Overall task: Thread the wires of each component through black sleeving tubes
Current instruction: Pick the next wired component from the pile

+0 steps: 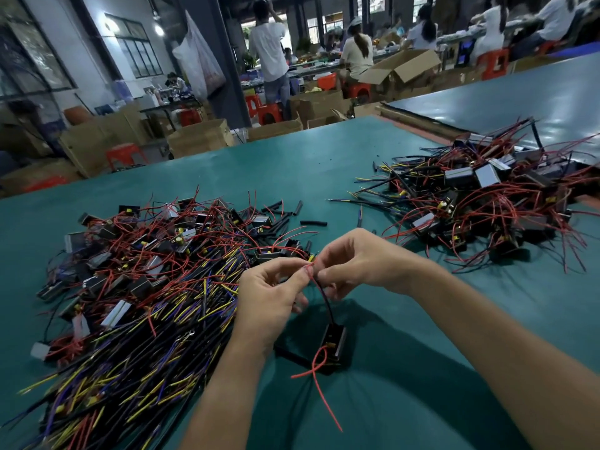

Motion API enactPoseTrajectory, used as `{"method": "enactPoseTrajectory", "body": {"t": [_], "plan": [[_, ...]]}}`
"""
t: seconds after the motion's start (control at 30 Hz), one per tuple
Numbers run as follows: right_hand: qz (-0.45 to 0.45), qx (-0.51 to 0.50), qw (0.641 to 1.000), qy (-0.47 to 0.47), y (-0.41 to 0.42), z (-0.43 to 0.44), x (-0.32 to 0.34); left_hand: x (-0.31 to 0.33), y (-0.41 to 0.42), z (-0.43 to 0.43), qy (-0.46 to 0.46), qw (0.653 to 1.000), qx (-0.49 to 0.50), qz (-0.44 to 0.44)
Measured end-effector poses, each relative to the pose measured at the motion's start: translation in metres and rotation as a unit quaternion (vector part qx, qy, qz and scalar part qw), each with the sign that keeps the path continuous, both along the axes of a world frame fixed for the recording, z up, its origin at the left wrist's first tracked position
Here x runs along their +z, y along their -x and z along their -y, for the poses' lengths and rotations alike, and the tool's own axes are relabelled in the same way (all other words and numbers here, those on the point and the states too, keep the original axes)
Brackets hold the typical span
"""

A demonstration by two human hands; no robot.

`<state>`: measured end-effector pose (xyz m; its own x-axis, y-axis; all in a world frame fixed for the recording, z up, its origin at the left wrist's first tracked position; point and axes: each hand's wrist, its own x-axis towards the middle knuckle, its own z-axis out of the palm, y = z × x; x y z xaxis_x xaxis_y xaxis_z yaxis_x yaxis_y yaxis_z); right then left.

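Teal tabletop [292, 164] bears wired components [146, 254]; perhaps workbenches [321, 64] beyond.

Beyond the green table [292, 164]
Cardboard boxes [402, 68] and red stools [493, 61] surround seated workers [357, 53]; a white bag [198, 56] hangs by a pillar [229, 60].

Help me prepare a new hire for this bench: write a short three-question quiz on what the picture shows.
1. True or false: the left hand and right hand both pinch wires leading up from the black component.
2. Where do the loose black tubes lie? A) on the table beyond the hands B) in a tray C) on a stool
3. What colour is the free wire trailing from the component toward the person?
Key: 1 true; 2 A; 3 red.
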<state>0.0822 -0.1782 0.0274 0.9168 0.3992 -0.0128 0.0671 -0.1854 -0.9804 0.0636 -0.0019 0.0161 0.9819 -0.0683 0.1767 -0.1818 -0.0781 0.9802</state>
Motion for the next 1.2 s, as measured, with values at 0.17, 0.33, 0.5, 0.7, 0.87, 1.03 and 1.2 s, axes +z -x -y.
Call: {"method": "enactPoseTrajectory", "body": {"t": [0.17, 0.33, 0.5, 0.7, 0.87, 1.03, 1.2], "plan": [[0.007, 0.056, 0.998, -0.026, 0.002, 0.0, 0.004, 0.002, -0.002, 0.0, 0.014, 0.997, 0.037, 0.059], [0.122, -0.064, 0.99, 0.044, -0.001, -0.009, 0.0, 0.002, -0.002, 0.0, -0.008, 0.994, 0.074, 0.086], [0.111, -0.034, 0.993, -0.017, 0.003, -0.009, 0.003, 0.0, -0.002, 0.0, -0.003, 0.992, 0.069, 0.108], [0.173, -0.04, 0.984, 0.019, 0.007, -0.013, 0.003, 0.001, -0.002, -0.002, 0.002, 0.994, 0.064, 0.083], [0.17, -0.062, 0.983, 0.034, 0.002, -0.005, 0.004, 0.003, -0.002, -0.004, 0.049, 0.998, 0.026, -0.028], [0.141, -0.035, 0.989, 0.028, 0.001, 0.004, 0.008, 0.005, -0.001, -0.006, 0.057, 0.994, -0.037, -0.082], [0.096, 0.014, 0.995, -0.003, 0.002, 0.011, 0.013, 0.006, 0.002, -0.006, 0.059, 0.993, -0.046, -0.089]]}}
